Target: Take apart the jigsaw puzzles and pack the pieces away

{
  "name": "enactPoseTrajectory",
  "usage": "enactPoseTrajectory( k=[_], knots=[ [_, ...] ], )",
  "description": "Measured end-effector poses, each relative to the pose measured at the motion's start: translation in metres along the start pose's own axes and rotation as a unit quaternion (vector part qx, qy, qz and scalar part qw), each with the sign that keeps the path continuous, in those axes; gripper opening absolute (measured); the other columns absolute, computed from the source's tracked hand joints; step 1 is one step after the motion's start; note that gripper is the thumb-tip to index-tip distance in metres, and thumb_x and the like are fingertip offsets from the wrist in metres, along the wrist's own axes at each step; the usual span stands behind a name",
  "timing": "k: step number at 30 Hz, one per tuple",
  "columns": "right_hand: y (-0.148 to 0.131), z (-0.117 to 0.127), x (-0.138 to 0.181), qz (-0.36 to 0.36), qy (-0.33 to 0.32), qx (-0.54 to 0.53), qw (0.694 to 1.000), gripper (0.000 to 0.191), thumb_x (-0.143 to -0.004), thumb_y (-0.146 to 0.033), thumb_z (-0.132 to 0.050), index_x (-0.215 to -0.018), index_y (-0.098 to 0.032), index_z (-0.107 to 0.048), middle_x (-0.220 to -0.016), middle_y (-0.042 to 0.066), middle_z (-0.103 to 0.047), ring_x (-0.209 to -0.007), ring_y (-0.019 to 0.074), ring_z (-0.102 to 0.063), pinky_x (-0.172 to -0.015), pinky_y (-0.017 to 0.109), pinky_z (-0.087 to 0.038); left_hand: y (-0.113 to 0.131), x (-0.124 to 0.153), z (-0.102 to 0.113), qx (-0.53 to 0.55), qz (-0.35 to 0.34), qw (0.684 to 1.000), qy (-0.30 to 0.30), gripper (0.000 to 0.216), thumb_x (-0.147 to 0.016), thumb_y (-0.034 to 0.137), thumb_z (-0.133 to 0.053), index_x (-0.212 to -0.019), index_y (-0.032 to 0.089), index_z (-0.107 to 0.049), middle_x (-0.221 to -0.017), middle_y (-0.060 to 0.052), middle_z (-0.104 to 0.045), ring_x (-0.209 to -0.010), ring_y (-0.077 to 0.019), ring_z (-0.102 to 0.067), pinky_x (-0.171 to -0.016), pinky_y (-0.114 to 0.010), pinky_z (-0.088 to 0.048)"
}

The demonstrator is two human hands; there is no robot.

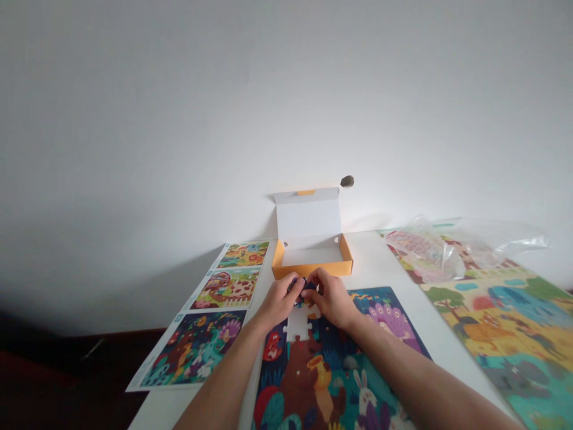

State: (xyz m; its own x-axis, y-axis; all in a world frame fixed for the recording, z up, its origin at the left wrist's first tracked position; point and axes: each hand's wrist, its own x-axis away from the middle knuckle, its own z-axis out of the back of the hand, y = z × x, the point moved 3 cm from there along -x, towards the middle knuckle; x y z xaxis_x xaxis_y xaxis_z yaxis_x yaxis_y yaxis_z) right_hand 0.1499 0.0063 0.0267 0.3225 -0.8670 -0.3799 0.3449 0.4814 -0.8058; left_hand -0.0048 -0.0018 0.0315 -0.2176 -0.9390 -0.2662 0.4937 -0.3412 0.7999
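Observation:
Both my hands meet over the upper part of a dark jigsaw puzzle (349,361) showing a bear, rabbits and a purple peacock. My left hand (286,297) pinches a small dark puzzle piece (306,285) from the left. From the other side, the fingers of my right hand (330,297) close on the same piece. Just below my hands a gap (298,324) in the puzzle shows the white table, with knobbed piece edges around it. My fingers hide part of the puzzle's top edge.
An orange box (313,270) with its lid raised stands against the wall. At left lies a printed picture sheet (184,319). At right are a finished safari puzzle (505,340), a farm-coloured puzzle (465,254) and a clear plastic bag (496,239). The wall has a hole (347,181).

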Motion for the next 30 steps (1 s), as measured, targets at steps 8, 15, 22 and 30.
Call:
enactPoseTrajectory(
  k=[8, 15, 22, 30],
  knots=[
    [-0.001, -0.001, 0.0, 0.015, 0.029, -0.04, 0.999, 0.008, -0.086, -0.028, -0.057, -0.09, -0.021, -0.055, -0.068, -0.002, -0.058, -0.058, 0.0118, -0.051, -0.055, 0.022, -0.037, -0.009, 0.001, 0.001, 0.026, 0.035, 0.998, 0.034, 0.042, -0.093, 0.052, -0.034, -0.07, 0.018, -0.045, -0.063, 0.003, -0.044, -0.06, -0.0116, -0.043, -0.056, -0.023, -0.033],
    [0.002, -0.001, -0.002, 0.007, 0.071, 0.011, 0.997, 0.01, -0.084, -0.025, -0.055, -0.093, -0.02, -0.053, -0.074, 0.0, -0.057, -0.063, 0.0138, -0.054, -0.058, 0.024, -0.04, -0.001, 0.003, -0.004, 0.028, 0.004, 0.999, -0.026, 0.033, -0.088, 0.049, -0.048, -0.083, 0.017, -0.054, -0.069, 0.001, -0.054, -0.065, -0.0133, -0.051, -0.059, -0.023, -0.037],
    [-0.065, 0.023, 0.02, 0.023, -0.073, 0.222, 0.972, 0.022, -0.084, -0.029, -0.054, -0.104, -0.021, -0.059, -0.094, 0.011, -0.064, -0.084, 0.0239, -0.062, -0.073, 0.034, -0.046, -0.014, -0.001, 0.004, -0.049, -0.011, 0.999, 0.018, 0.032, -0.089, 0.044, -0.049, -0.072, 0.017, -0.053, -0.06, 0.002, -0.052, -0.057, -0.0124, -0.049, -0.054, -0.024, -0.032],
    [-0.046, -0.026, 0.111, 0.072, -0.299, 0.299, 0.903, 0.049, -0.094, -0.048, -0.041, -0.142, -0.047, -0.03, -0.155, 0.011, -0.022, -0.135, 0.0513, -0.022, -0.088, 0.084, -0.019, -0.008, 0.0, 0.009, 0.001, -0.008, 0.999, 0.051, 0.031, -0.09, 0.04, -0.048, -0.068, 0.018, -0.045, -0.056, 0.004, -0.048, -0.055, -0.0112, -0.047, -0.054, -0.023, -0.032]
  ],
)
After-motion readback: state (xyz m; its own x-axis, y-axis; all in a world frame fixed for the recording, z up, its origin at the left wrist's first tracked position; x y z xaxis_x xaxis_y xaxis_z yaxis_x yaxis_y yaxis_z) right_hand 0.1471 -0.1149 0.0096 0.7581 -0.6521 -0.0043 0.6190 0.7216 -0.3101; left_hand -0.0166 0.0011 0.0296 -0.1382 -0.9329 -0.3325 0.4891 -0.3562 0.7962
